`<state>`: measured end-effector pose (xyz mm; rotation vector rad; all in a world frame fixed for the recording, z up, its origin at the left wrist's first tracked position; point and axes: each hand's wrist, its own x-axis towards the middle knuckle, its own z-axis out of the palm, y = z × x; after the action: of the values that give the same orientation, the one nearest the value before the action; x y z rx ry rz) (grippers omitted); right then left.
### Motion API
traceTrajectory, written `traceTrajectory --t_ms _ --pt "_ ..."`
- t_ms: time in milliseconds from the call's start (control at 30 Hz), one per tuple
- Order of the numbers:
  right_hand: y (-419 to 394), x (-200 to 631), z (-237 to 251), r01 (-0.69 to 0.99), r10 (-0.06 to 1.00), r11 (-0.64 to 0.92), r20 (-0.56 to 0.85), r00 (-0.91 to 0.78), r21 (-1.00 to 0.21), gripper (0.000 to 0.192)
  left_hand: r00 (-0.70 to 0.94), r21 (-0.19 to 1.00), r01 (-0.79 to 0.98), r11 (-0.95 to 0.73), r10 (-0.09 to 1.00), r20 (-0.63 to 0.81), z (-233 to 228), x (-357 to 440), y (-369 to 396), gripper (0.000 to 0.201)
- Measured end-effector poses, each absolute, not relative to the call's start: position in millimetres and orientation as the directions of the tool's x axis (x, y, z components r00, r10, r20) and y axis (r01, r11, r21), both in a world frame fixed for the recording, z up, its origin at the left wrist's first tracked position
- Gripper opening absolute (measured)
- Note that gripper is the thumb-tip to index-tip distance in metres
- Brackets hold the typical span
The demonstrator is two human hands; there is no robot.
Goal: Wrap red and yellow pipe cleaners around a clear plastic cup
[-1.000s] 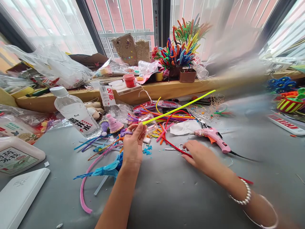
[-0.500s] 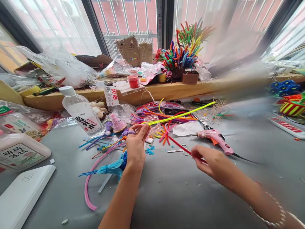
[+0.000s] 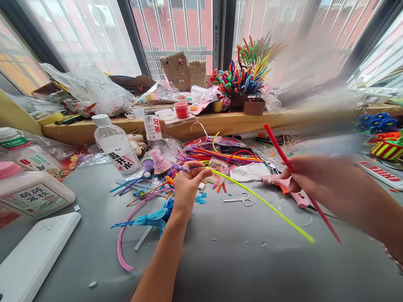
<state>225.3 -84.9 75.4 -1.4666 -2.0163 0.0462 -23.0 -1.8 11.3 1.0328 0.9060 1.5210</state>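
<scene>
My left hand (image 3: 188,188) pinches one end of a long yellow-green pipe cleaner (image 3: 264,203), which slants down to the right above the grey table (image 3: 239,264). My right hand (image 3: 310,176), blurred by motion, is lifted above the table and grips a red pipe cleaner (image 3: 300,180) near its upper part; the stem runs diagonally from upper left to lower right. Small scissors (image 3: 241,199) lie on the table between my hands. A pink glue gun (image 3: 294,191) lies just under my right hand.
A heap of coloured pipe cleaners (image 3: 220,153) lies behind my hands. A water bottle (image 3: 117,147) and a white tub (image 3: 33,195) stand at the left, a white box (image 3: 30,256) at the front left. The wooden sill (image 3: 220,119) holds a pipe-cleaner bouquet (image 3: 244,75).
My right hand has picked the red pipe cleaner off the table and raised it to the right. The yellow-green pipe cleaner has swung from pointing up-right to pointing down-right.
</scene>
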Motion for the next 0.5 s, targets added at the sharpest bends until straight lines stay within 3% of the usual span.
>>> traceTrajectory --t_ms 100,300,400,500 --pt "-65.0 214.4 89.7 0.822 0.888 0.369 0.427 -0.174 -0.434 0.028 -0.047 0.931 -0.320 -0.173 0.985 0.167 12.1 -23.7 -2.7 0.029" --pt "-57.4 187.0 77.4 0.905 0.812 0.407 0.503 -0.298 -0.121 0.036 -0.029 0.940 -0.209 -0.268 0.963 0.268 13.5 -19.5 -10.3 0.026" --pt "-63.2 180.5 63.2 0.919 0.758 0.393 0.572 -0.313 -0.019 0.036 -0.051 0.928 -0.147 -0.343 0.939 0.339 14.0 -17.1 -14.4 0.029" --pt "-66.8 178.5 58.9 0.900 0.742 0.431 0.545 -0.391 0.060 0.034 -0.053 0.915 -0.118 -0.386 0.923 0.382 14.4 -15.8 -16.9 0.034"
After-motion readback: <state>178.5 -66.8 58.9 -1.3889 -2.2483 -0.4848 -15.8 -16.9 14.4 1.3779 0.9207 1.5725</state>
